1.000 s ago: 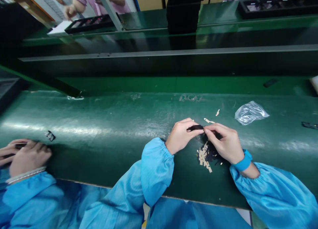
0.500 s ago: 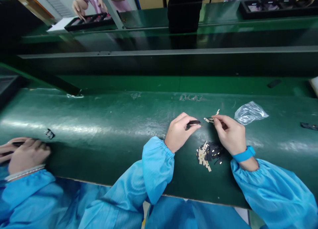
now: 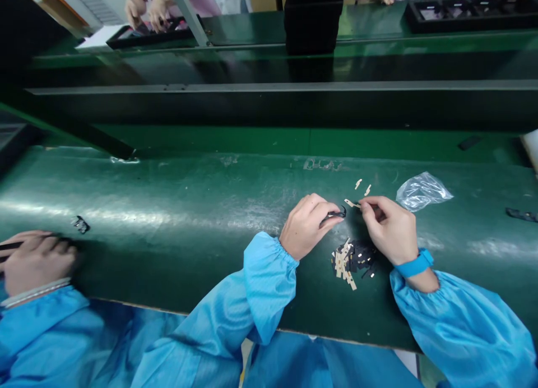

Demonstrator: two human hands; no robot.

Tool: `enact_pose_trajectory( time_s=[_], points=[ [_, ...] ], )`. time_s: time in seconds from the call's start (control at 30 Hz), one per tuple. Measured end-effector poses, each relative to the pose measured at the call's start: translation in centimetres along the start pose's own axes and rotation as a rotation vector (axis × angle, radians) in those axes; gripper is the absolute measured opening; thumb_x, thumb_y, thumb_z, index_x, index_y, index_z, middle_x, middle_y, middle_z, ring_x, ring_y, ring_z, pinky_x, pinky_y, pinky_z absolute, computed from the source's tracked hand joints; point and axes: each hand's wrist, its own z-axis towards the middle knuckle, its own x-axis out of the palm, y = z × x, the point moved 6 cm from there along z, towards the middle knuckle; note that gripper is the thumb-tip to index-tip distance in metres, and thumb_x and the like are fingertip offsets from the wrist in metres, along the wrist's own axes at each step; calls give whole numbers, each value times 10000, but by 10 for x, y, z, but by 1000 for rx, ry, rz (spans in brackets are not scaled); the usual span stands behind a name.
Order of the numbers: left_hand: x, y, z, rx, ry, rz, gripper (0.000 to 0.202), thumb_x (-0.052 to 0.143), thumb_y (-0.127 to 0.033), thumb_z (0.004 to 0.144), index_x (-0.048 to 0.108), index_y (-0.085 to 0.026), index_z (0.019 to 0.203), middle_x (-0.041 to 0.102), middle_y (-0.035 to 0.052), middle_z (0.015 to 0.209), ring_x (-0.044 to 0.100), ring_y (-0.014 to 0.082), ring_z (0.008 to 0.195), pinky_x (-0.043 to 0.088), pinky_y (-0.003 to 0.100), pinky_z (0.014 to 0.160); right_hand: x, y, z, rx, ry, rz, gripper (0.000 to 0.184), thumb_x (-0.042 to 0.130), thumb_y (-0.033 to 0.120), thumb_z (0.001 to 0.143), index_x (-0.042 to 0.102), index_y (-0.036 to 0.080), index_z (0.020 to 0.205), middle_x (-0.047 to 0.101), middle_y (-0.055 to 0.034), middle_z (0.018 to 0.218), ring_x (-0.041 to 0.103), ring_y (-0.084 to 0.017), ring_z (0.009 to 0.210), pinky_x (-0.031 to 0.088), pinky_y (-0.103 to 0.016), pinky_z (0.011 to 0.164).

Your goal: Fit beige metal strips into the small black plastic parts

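Note:
My left hand (image 3: 309,225) is closed on a small black part (image 3: 336,213), with a thin curved end showing past the fingertips. Across from it, my right hand (image 3: 389,225) has thumb and forefinger pinched at a small flat beige piece (image 3: 351,203); whether a dark bit is between the fingertips too, I cannot tell. Two more beige pieces (image 3: 362,187) lie on the table just beyond these fingers. Nearer to me, below and between the hands, is a loose pile of small beige and black strips (image 3: 353,262).
A crumpled clear plastic bag (image 3: 424,191) lies right of my right hand. At far right is a black part (image 3: 521,215). A co-worker's hands (image 3: 40,259) are at left, near a small black part (image 3: 80,225). Across the bench, other people's hands work over black trays (image 3: 474,21).
The black part in my left hand has turned, so its curved end now shows. The beige pieces near my right fingertips have separated, two lying apart on the table.

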Motion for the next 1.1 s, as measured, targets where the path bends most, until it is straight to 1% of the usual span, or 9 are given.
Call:
enact_pose_trajectory(
  time_s=[0.13,0.2,0.4,0.57,0.67,0.77,0.83,0.93,1.1],
  points=[
    [1,-1,-4,55,6,38,205,644,-383,977,695,-212,1078,692,67,962,649,188,914,523,321,838,15,-2,-6,305,309,434,336,661,502,917,713,185,819,629,-1,619,455,-116,491,344,-261,475],
    [2,-2,-5,85,14,60,218,641,-393,978,689,-215,1094,686,69,964,644,192,918,515,325,837,20,-1,-9,406,406,540,402,688,561,887,691,178,766,551,23,565,387,-95,476,280,-245,456],
    [2,-6,-6,139,27,90,241,632,-414,980,675,-201,1085,670,71,947,630,192,889,505,327,820,29,-3,-16,545,496,713,417,782,555,790,659,160,735,583,10,644,316,-52,462,195,-226,438],
    [5,0,-2,5,98,-56,335,679,-472,936,664,-208,1142,657,80,1026,635,204,952,520,346,863,26,-6,-13,540,408,752,362,815,469,760,630,166,689,574,14,621,342,-53,460,211,-217,422],
    [11,11,0,-246,129,-283,506,749,-502,876,613,-203,1261,631,77,1094,628,176,913,539,322,836,17,-6,-8,481,249,711,311,807,444,781,659,174,742,520,43,549,376,-67,456,267,-212,425],
    [26,20,-6,-558,214,-605,356,528,-422,1025,580,-188,1287,654,56,1010,630,131,789,545,293,754,11,1,-6,413,160,667,306,816,452,776,672,182,778,512,50,531,413,-79,458,322,-213,423],
    [36,20,-10,-700,254,-834,314,441,-350,1053,575,-160,1265,679,54,944,651,121,738,552,284,716,9,6,-6,378,141,647,317,832,459,758,668,188,770,530,44,545,440,-84,462,357,-215,422],
    [41,17,-11,-777,245,-989,254,551,-259,996,601,-135,1212,729,74,931,706,144,807,571,296,769,9,10,-7,344,106,615,315,841,460,750,672,194,767,577,30,578,485,-90,468,409,-220,430],
    [36,13,-8,-780,257,-945,203,615,-130,925,645,-131,1125,774,89,971,732,152,893,563,318,903,12,9,-10,317,71,583,302,823,458,785,667,199,781,672,-13,631,591,-119,508,479,-230,464]
  ],
)
